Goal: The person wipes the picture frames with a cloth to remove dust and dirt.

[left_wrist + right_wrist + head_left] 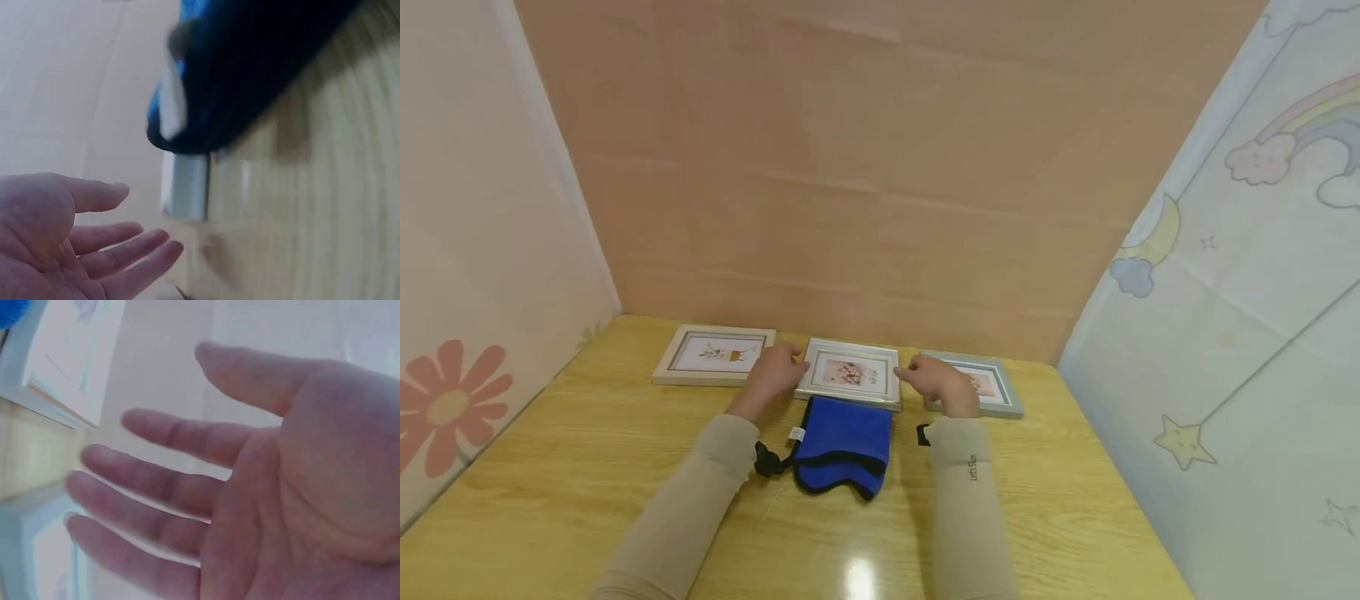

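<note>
A silver-white picture frame [850, 372] lies flat at the middle of the table, between the two hands. Near its left edge hovers my left hand [778, 371], fingers loosely bent; the left wrist view shows the palm and fingers [131, 256] apart from the frame's end [187, 187]. At the other side is my right hand [936, 379], and the right wrist view shows its fingers [150, 481] spread with nothing held. A folded blue cloth item with black edging [846, 437] lies in front of the frame, overlapping its near edge in the head view.
A cream picture frame [662, 372] lies at the left and a grey-blue one [1011, 392] at the right, partly behind the right hand. An orange-brown backdrop [850, 167] rises behind the wooden table [1060, 500]. Printed side panels [1262, 333] flank it.
</note>
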The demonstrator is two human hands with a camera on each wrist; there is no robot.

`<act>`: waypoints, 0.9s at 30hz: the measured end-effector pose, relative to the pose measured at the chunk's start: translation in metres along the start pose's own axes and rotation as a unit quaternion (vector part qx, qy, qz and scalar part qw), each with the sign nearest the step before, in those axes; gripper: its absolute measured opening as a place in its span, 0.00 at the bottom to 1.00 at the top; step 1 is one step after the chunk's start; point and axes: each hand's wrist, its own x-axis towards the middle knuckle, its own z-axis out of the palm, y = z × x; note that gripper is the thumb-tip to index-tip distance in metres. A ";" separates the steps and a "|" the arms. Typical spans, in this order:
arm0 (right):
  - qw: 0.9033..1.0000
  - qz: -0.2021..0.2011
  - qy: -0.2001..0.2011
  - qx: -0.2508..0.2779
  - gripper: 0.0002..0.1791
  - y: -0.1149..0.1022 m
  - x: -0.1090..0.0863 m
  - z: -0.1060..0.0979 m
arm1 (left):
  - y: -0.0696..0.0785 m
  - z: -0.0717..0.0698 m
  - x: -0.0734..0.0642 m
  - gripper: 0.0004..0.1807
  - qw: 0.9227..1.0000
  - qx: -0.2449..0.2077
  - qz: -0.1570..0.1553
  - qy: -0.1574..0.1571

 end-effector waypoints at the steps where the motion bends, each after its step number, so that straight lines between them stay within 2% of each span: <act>1: 1.000 -0.013 0.006 -0.022 0.27 -0.002 -0.004 -0.002 | -0.002 0.000 0.001 0.28 1.000 0.002 0.000 -0.001; 4: 0.995 -0.049 0.036 -0.078 0.26 -0.013 -0.016 -0.002 | -0.007 0.001 0.004 0.28 1.000 -0.005 -0.001 -0.003; 8: 0.984 -0.108 0.051 -0.132 0.27 -0.027 -0.035 0.020 | -0.012 0.002 0.006 0.28 1.000 -0.009 -0.002 -0.009; 10: 0.975 -0.142 0.038 -0.166 0.30 -0.033 -0.043 0.036 | -0.012 0.001 0.006 0.28 1.000 -0.001 -0.004 -0.011; 14: 0.960 -0.198 -0.027 -0.197 0.42 -0.042 -0.052 0.061 | -0.011 0.000 0.005 0.27 1.000 0.028 -0.005 -0.002; 17: 0.954 -0.206 -0.066 -0.209 0.51 -0.047 -0.053 0.075 | -0.010 0.001 0.004 0.23 0.999 0.033 -0.013 0.005; 20: 0.944 -0.205 -0.077 -0.246 0.56 -0.050 -0.052 0.086 | -0.010 0.003 0.004 0.21 0.999 0.024 -0.022 0.004; 25: 0.924 -0.219 -0.047 -0.310 0.52 -0.051 -0.046 0.097 | -0.010 0.006 0.004 0.23 0.999 0.014 -0.029 0.002; 27: 0.921 -0.220 -0.033 -0.320 0.50 -0.051 -0.043 0.099 | -0.010 0.006 0.005 0.25 0.999 0.017 -0.028 0.004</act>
